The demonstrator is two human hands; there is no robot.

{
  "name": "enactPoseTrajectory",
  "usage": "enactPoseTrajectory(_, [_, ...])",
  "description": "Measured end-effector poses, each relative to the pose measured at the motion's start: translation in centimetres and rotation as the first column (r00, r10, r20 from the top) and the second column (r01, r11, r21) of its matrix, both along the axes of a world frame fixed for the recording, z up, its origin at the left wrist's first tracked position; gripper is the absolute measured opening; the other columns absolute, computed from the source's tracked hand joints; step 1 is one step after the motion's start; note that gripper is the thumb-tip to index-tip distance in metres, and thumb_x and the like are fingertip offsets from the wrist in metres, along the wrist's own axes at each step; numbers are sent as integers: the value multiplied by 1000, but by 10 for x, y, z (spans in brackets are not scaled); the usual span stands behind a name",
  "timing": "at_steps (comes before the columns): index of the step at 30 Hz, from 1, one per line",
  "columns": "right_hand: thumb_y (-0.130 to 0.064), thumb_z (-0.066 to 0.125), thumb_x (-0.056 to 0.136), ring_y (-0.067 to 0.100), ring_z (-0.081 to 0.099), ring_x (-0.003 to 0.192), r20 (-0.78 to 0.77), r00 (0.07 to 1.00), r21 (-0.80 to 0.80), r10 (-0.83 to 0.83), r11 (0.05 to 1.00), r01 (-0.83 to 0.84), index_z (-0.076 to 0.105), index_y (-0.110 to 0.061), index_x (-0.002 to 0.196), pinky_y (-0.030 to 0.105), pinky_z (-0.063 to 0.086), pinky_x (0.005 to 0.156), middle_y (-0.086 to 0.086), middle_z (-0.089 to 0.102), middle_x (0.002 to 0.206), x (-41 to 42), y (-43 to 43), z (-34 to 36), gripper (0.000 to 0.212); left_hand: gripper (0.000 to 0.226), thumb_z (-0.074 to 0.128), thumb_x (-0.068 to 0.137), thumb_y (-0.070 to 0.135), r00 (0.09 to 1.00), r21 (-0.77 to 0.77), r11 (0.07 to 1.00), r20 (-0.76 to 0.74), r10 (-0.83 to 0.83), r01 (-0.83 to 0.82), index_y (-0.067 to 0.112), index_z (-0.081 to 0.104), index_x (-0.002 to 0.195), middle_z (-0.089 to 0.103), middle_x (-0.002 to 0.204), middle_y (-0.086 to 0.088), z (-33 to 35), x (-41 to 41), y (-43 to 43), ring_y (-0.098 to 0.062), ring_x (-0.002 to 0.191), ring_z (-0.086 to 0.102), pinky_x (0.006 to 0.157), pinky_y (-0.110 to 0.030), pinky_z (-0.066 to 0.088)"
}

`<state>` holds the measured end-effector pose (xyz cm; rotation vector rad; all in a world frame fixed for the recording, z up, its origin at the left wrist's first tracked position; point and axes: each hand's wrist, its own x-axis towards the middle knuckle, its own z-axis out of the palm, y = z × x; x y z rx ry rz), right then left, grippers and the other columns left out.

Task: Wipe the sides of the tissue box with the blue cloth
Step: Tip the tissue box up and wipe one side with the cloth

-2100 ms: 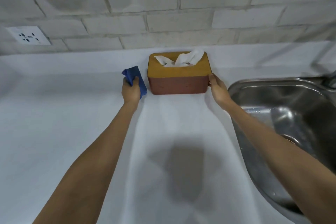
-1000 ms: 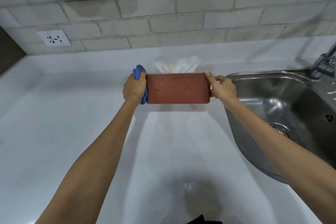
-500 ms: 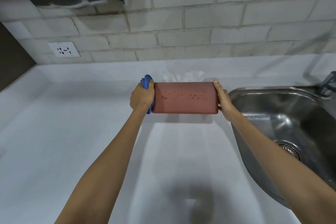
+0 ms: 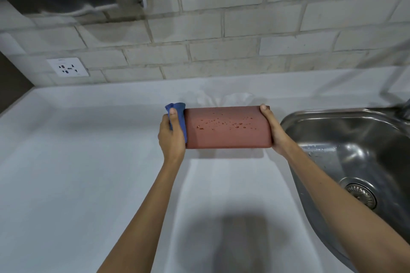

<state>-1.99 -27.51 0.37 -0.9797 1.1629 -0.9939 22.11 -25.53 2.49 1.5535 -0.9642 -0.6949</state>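
Observation:
The reddish-brown tissue box [image 4: 228, 134] is held up off the white counter, its long side facing me with small droplets on it. White tissue [image 4: 224, 99] pokes out behind its top edge. My left hand [image 4: 172, 137] presses the folded blue cloth [image 4: 178, 117] against the box's left end. My right hand [image 4: 274, 131] clasps the right end, thumb on the top corner. The box's top and far side are hidden.
A steel sink [image 4: 355, 162] with a drain lies at the right, its tap just visible at the edge. The white counter [image 4: 88, 173] spreads left and below. A wall socket [image 4: 67, 67] and brick wall stand behind; a metal cabinet underside hangs top left.
The box was lifted from the counter between both hands and tilted so its long side faces me. Over the last half second it has stayed almost still.

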Motion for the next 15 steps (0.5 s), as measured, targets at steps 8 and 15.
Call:
enactPoseTrajectory(8, [-62,49,75,2,69,70,52,999,-43,-11,999,13,70,-44,69,28,50,75,-14,74,73,-1,-2,-3,29,53,44,95,46,981,27,999,186,-47,43,12,32,133,61,104,-4,2,-18,-8,-28,97,60,77,-27,39])
enactPoseTrajectory(15, [-64,58,61,17,62,83,40,998,-58,-57,997,59,57,-24,87,37,48,81,2,64,92,3,-1,-3,48,57,42,95,47,933,-48,996,357,-56,78,20,34,144,56,137,-2,-11,-17,2,-21,123,54,96,-30,44])
